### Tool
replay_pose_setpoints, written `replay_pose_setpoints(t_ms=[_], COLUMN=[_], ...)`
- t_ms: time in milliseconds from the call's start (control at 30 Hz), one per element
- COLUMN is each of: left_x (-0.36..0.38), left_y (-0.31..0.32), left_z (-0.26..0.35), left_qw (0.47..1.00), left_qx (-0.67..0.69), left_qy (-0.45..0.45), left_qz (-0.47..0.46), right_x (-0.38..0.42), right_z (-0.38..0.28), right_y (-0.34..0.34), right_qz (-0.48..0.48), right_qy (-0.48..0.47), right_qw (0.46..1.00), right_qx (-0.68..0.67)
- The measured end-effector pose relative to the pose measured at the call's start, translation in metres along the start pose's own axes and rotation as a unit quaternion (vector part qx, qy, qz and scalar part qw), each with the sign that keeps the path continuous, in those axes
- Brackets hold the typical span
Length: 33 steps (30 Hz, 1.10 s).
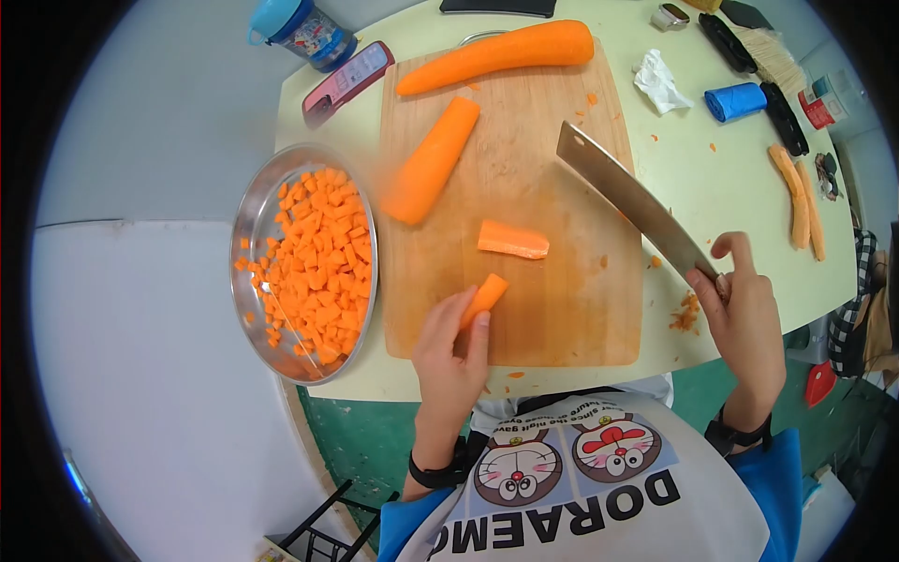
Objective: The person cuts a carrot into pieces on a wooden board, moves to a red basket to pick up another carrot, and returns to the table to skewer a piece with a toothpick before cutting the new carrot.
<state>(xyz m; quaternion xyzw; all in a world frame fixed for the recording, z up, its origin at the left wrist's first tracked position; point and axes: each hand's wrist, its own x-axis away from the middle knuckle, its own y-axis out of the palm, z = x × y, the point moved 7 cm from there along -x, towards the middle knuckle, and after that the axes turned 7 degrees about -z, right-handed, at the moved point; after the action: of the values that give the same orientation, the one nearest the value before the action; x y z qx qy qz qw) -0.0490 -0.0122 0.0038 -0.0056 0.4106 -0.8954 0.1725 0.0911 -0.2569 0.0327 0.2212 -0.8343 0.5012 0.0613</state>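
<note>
My left hand [451,351] pinches a short carrot piece [486,298] near the front of the wooden cutting board [524,328]. Another cut carrot piece [512,240] lies just beyond it. My right hand [740,314] grips the handle end of a cleaver [641,201], its index finger raised off the handle. The blade slants up and left over the board's right side, apart from the carrots. A thick peeled carrot section [433,161] rests at the board's left edge, and a long peeled carrot [506,56] lies across the far end.
Left of the board, a steel tray [245,211] holds many diced carrot cubes [323,262]. A phone [348,82] and a blue bottle [304,36] stand beyond it. On the right are a crumpled tissue [660,82], a blue roll [737,102] and two thin carrots [794,199].
</note>
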Motion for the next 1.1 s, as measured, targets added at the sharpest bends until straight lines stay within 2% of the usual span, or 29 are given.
replay_pose_setpoints(t_ms=[67, 200, 300, 367, 433, 500, 567, 600, 667, 933, 1100], left_x=[0.004, 0.000, -0.003, -0.009, -0.010, -0.011, -0.013, -0.013, -0.012, -0.010, -0.007], left_y=[-0.001, -0.003, -0.003, -0.006, -0.006, -0.006, -0.014, -0.015, -0.012, -0.012, -0.011], left_z=[-0.017, -0.023, -0.026, -0.011, -0.015, -0.012, -0.011, -0.012, -0.013, -0.016, -0.017], left_qw=[0.990, 0.980, 0.979, 0.998, 0.998, 0.998, 0.998, 0.998, 1.000, 0.999, 0.998], left_qx=[0.109, 0.139, 0.151, 0.047, 0.043, 0.038, 0.060, 0.059, 0.008, 0.010, 0.012], left_qy=[-0.083, -0.144, -0.133, 0.030, 0.034, 0.038, -0.022, -0.023, -0.010, 0.023, 0.036], left_qz=[0.030, -0.011, -0.018, -0.027, -0.031, -0.034, 0.013, 0.013, -0.014, -0.047, -0.044], right_x=[0.000, 0.004, 0.006, 0.007, 0.004, -0.001, -0.001, -0.001, -0.001, 0.000, 0.007], right_z=[0.002, 0.005, 0.000, -0.014, -0.017, -0.010, -0.004, -0.003, -0.003, -0.014, -0.026], right_y=[0.001, -0.003, -0.002, -0.009, -0.011, 0.000, 0.006, 0.010, 0.010, 0.001, -0.008], right_qz=[0.027, 0.107, 0.083, 0.071, 0.059, -0.038, -0.043, -0.047, -0.030, -0.008, 0.017], right_qy=[-0.019, -0.067, -0.068, -0.049, -0.034, 0.015, 0.004, -0.007, -0.031, -0.073, -0.123], right_qw=[0.999, 0.990, 0.991, 0.994, 0.996, 0.998, 0.997, 0.997, 0.996, 0.994, 0.992], right_qx=[-0.030, -0.059, -0.075, -0.067, -0.059, 0.048, 0.058, 0.068, 0.076, 0.087, -0.027])
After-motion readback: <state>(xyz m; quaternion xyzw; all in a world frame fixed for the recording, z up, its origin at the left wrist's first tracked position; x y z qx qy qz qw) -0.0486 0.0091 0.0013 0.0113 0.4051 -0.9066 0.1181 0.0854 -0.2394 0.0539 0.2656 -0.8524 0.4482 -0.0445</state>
